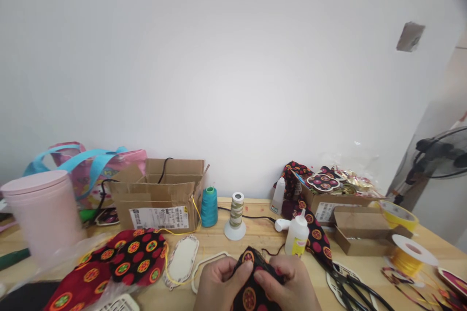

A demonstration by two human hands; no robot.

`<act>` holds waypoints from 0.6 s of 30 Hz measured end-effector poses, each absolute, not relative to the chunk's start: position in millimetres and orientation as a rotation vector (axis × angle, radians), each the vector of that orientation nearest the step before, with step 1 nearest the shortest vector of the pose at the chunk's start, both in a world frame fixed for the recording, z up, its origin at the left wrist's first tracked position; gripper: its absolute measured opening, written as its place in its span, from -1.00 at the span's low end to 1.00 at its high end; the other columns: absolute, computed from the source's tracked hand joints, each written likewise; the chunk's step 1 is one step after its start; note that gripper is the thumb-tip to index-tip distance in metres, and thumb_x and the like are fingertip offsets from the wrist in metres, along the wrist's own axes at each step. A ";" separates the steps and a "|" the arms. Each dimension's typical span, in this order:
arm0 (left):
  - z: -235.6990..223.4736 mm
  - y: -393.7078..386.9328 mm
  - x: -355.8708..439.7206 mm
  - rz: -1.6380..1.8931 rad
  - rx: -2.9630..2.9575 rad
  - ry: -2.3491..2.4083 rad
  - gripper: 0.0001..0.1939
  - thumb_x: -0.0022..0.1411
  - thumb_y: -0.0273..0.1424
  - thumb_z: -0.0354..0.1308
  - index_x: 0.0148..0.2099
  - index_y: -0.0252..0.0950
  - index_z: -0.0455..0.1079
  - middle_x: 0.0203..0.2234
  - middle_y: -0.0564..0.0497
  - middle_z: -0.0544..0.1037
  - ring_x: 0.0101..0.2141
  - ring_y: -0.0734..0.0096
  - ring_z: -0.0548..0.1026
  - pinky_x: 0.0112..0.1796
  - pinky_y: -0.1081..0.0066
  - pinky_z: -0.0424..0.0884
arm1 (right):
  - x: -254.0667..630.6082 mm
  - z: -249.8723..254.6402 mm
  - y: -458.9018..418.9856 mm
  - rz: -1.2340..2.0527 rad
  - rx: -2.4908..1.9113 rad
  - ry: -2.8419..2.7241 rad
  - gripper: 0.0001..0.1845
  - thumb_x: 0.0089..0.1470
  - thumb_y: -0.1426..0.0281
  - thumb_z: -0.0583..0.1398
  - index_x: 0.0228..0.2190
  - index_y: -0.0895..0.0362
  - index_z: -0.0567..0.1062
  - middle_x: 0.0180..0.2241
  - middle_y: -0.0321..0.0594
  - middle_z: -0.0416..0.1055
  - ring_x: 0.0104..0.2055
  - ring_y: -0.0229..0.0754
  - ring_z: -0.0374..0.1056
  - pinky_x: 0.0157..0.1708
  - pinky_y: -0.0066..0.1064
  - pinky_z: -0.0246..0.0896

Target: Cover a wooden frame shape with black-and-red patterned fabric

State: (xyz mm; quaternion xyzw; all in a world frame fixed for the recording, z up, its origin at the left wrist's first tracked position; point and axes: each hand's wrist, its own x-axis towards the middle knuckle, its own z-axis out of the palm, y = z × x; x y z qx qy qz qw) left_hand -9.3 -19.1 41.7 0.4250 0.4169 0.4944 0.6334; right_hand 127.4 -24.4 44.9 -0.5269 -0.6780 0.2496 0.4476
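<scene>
At six o'clock, my left hand [218, 285] and right hand [288, 285] each keep a closed grip on the patterned black cloth piece [252, 277], pinching it low over the bench [219, 240]. At one o'clock stands a glue bottle [296, 234]. At twelve o'clock rises a thread cone [236, 215], a teal spool [209, 206] beside it. Farther, at ten o'clock, sits a cardboard box [160, 194].

**Wooden table crowded with craft supplies**

A light wooden table [368, 279] runs along a white wall. Far left: a pink tub [42, 214] and a cardboard box [160, 199]. Centre: 2 thread cones, teal [209, 207] and tan [236, 216], and a glue bottle [296, 236]. Near right: black scissors [352, 287] and a yellow cord spool [410, 255].
</scene>
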 end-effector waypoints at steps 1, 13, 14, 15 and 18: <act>42.0 -19.4 -9.2 1.130 0.992 0.947 -0.64 -0.18 -0.17 0.24 -0.66 -0.39 0.32 -0.79 0.10 0.37 -0.69 0.57 0.25 -0.64 0.55 0.14 | 127.2 44.0 -24.1 0.643 -1.303 -1.671 -0.56 -0.18 0.17 0.07 -0.88 0.10 0.09 -0.84 -0.39 0.00 -0.74 -0.37 -0.08 -0.72 -0.48 -0.23; 61.6 -28.0 -10.5 0.933 0.886 0.317 -0.75 0.03 -0.36 0.14 -0.19 -0.27 0.45 -0.52 -0.02 0.52 -0.49 0.41 0.43 -0.40 0.45 0.30 | 139.3 57.5 -21.8 0.987 -1.312 -1.307 -0.57 -0.30 0.07 0.18 -0.80 0.16 0.27 -0.79 -0.42 0.03 -0.68 -0.37 -0.10 -0.68 -0.50 -0.24; 62.3 -28.2 -10.3 0.922 0.874 0.286 -0.73 0.02 -0.38 0.15 -0.17 -0.28 0.44 -0.50 -0.03 0.53 -0.48 0.39 0.44 -0.38 0.43 0.31 | 139.7 58.7 -22.1 0.991 -1.313 -1.308 -0.58 -0.29 0.07 0.18 -0.80 0.15 0.28 -0.79 -0.43 0.03 -0.68 -0.36 -0.10 -0.68 -0.50 -0.23; 62.4 -28.2 -10.3 0.916 0.868 0.275 -0.71 0.01 -0.39 0.16 -0.16 -0.28 0.43 -0.48 -0.05 0.53 -0.47 0.38 0.45 -0.37 0.42 0.31 | 139.8 59.5 -22.4 0.988 -1.312 -1.314 -0.58 -0.29 0.08 0.17 -0.80 0.15 0.27 -0.79 -0.42 0.03 -0.68 -0.36 -0.10 -0.68 -0.50 -0.23; 60.2 -27.0 -11.9 0.917 0.863 0.324 -0.75 0.03 -0.38 0.14 -0.19 -0.30 0.45 -0.51 -0.05 0.54 -0.49 0.39 0.45 -0.37 0.41 0.31 | 138.2 60.7 -23.7 0.932 -1.325 -1.384 -0.59 -0.27 0.10 0.15 -0.82 0.12 0.21 -0.79 -0.42 0.03 -0.69 -0.36 -0.11 -0.69 -0.49 -0.23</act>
